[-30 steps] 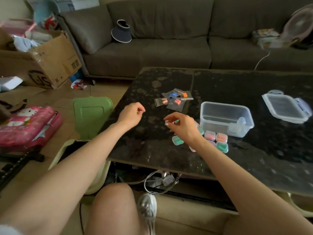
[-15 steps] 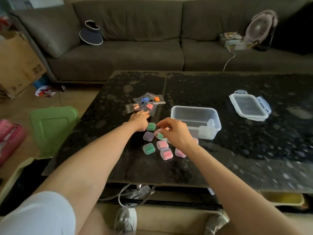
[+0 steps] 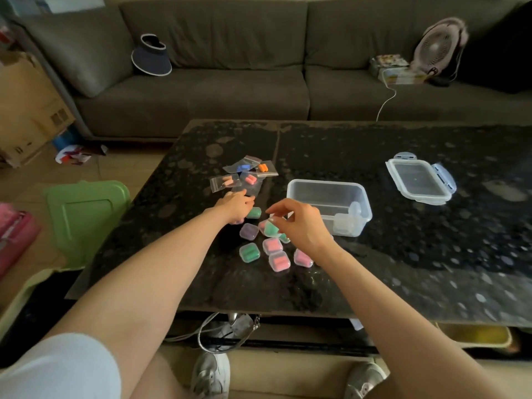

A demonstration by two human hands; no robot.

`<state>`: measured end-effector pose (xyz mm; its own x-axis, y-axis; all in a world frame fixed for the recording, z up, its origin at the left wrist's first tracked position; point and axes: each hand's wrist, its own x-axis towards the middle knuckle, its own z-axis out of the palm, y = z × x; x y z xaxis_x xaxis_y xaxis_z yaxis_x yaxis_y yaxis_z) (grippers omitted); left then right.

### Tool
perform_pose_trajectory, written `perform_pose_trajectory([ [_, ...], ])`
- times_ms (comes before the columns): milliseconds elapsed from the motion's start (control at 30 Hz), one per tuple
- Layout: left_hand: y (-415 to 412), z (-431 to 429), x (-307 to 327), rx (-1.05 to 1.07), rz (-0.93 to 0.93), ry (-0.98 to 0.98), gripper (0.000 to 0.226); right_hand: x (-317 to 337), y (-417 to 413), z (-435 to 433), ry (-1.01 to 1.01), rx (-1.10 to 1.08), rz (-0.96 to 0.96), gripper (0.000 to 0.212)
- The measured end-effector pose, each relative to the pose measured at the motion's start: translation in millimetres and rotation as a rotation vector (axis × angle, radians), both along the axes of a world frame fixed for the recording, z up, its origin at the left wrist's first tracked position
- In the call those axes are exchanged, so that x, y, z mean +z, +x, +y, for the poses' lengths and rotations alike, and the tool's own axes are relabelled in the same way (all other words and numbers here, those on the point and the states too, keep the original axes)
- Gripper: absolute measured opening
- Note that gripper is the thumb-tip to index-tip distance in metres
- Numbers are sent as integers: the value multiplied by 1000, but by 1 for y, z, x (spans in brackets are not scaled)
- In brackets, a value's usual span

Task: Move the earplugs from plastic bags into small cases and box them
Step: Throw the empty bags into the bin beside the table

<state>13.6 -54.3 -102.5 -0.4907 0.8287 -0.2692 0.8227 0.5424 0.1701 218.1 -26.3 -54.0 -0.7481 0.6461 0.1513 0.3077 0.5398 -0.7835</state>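
Both forearms bare, stretched forward, converging toward hands; left hand (image 3: 234,207) ahead and left of right hand (image 3: 299,226), palm down, fingers bent downward, hold unclear; right hand back up, wrist bent, thumb and forefinger pinching green case (image 3: 270,229) just below fingertips; remaining fingers loosely curled.

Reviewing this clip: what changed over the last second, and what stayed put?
The left hand moved forward from mid-air to the cases, now at the pink-earplug bag; whether it grips anything is unclear. The right hand kept pinching a green case over the cluster. The clear box, its lid and the bags stayed put.
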Motion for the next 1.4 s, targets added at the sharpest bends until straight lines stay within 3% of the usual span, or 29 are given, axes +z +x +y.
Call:
perform_pose_trajectory([
  [200, 1, -5, 4, 44, 145, 122, 40, 2, -1, 2, -18, 3, -4, 14],
  [567, 33, -44, 43, 336, -65, 829, 8, 3, -3, 0, -64, -5, 3, 16],
  [633, 39, -51, 51, 378, -82, 879, 14, 2, -4, -1, -73, -8, -8, 17],
  [700, 43, -55, 58, 430, -237, 935, 17, 2, -5, -2, -91, -30, -16, 22],
  [767, 49, -59, 64, 506, -549, 1003, 22, 3, -6, -2, -200, -74, -4, 38],
  [867, 59, -68, 73, 581, -991, 1045, 24, 8, -6, 3, -608, -78, 62, 61],
  [967, 67, -77, 77, 661, -1162, 1064, 21, 15, -1, 6, -824, 4, 87, 43],
  [1100, 78, -81, 74, 749, -1073, 1065, 24, 15, 1, 5, -831, -25, 153, 24],
  [1133, 80, -81, 71, 769, -982, 1048, 24, 15, 1, 5, -833, -26, 148, 22],
  [1200, 82, -83, 61, 755, -623, 1009, 26, 13, 2, 5, -859, -8, 149, 17],
  [1267, 84, -87, 54, 575, -266, 1050, 19, 12, 2, 4, -905, 11, 176, 12],
  [1300, 85, -89, 53, 434, -194, 1093, 15, 12, 2, 4, -926, 7, 181, 11],
  [1400, 97, -94, 60, 40, -211, 1027, 28, 14, 1, 4, -950, -36, 149, 17],
])
